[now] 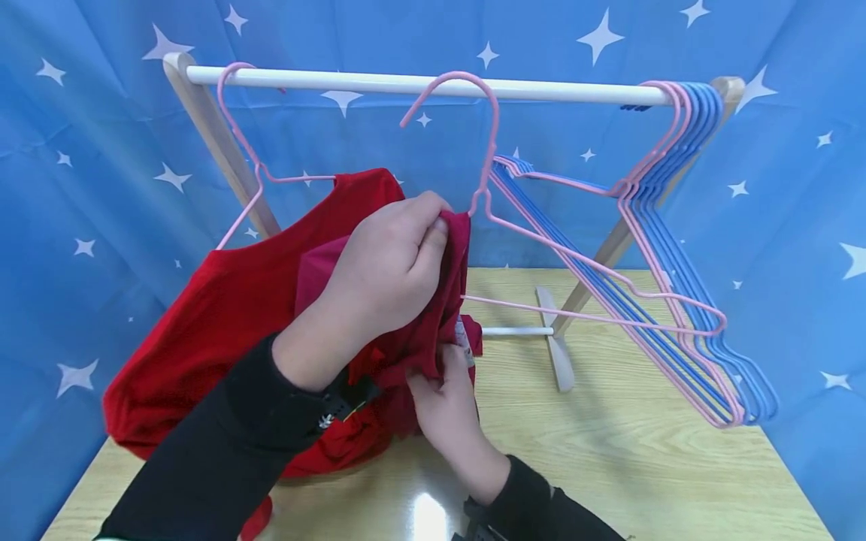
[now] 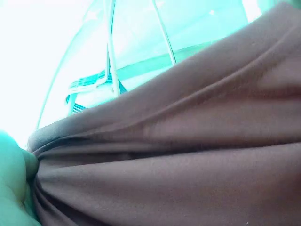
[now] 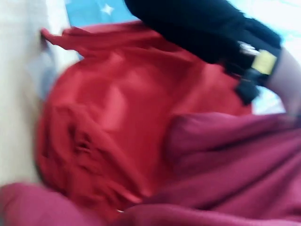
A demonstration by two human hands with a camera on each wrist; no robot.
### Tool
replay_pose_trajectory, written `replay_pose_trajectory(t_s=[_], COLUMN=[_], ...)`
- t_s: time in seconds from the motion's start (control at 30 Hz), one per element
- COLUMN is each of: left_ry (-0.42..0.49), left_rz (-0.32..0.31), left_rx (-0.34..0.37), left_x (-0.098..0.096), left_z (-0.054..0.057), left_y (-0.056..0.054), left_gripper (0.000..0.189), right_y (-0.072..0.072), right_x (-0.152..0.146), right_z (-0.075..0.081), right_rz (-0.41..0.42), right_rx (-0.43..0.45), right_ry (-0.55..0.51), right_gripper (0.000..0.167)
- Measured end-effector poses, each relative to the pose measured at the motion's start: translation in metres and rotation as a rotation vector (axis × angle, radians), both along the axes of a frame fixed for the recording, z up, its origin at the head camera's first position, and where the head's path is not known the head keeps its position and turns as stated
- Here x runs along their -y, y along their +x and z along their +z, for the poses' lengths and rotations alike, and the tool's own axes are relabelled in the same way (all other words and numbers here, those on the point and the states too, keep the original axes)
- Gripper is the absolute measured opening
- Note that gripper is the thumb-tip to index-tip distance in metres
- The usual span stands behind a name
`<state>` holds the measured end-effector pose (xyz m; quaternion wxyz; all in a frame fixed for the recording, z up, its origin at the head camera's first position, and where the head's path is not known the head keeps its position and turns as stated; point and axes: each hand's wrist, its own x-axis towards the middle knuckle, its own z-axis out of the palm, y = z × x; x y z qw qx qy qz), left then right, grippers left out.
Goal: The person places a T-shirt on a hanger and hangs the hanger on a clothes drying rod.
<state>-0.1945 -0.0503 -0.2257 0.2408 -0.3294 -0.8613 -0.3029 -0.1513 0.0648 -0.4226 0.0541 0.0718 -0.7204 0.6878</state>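
Observation:
A dark red garment (image 1: 433, 338) hangs bunched over the left half of a pink hanger (image 1: 582, 259); the hanger's right half stands bare. My left hand (image 1: 392, 263) pinches the cloth's top edge beside the hanger's neck. Lower down, my right hand (image 1: 449, 406) grips the same garment near a white label (image 1: 464, 340). In the left wrist view, the cloth (image 2: 188, 141) stretches in folds away from the hand. The pink hook overlaps the rail in the head view. Behind the left forearm, a brighter red garment (image 1: 230, 315) hangs on another pink hanger (image 1: 257, 169).
A white rail (image 1: 555, 90) on wooden legs (image 1: 223, 143) spans the back. Several pink and blue hangers (image 1: 704, 225) hang at its right end. Below lies a wooden table (image 1: 643, 451), and a blue star-patterned curtain (image 1: 419, 37) stands behind.

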Motion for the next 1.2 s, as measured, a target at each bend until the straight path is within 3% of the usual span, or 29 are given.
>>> replay_pose_trajectory(t_s=[0.07, 0.17, 0.3, 0.6, 0.87, 1.03, 1.2], left_ry=[0.002, 0.005, 0.024, 0.085, 0.14, 0.154, 0.145], left_rz=[0.005, 0.025, 0.053, 0.102, 0.193, 0.251, 0.292], left_rx=[0.005, 0.012, 0.034, 0.054, 0.109, 0.18, 0.175], left_x=[0.002, 0.007, 0.013, 0.025, 0.044, 0.053, 0.064], left_z=[0.001, 0.002, 0.003, -0.001, -0.021, -0.036, -0.05], left_y=[-0.001, -0.002, -0.005, -0.003, 0.02, 0.034, 0.044], left_gripper=[0.015, 0.016, 0.015, 0.013, 0.015, 0.014, 0.013], right_y=[-0.002, -0.004, -0.007, -0.002, 0.007, 0.008, 0.01], right_x=[0.0, -0.005, -0.024, -0.071, -0.102, -0.115, -0.129], right_z=[-0.001, 0.006, 0.024, 0.067, 0.091, 0.097, 0.101], right_rz=[-0.054, -0.143, -0.268, -0.337, -0.357, -0.374, -0.398], right_rx=[0.073, 0.164, 0.154, -0.062, -0.209, -0.226, -0.184], right_ry=[-0.122, -0.369, -0.511, -0.51, -0.46, -0.457, -0.404], right_gripper=[0.037, 0.048, 0.04, 0.033, 0.037, 0.033, 0.034])
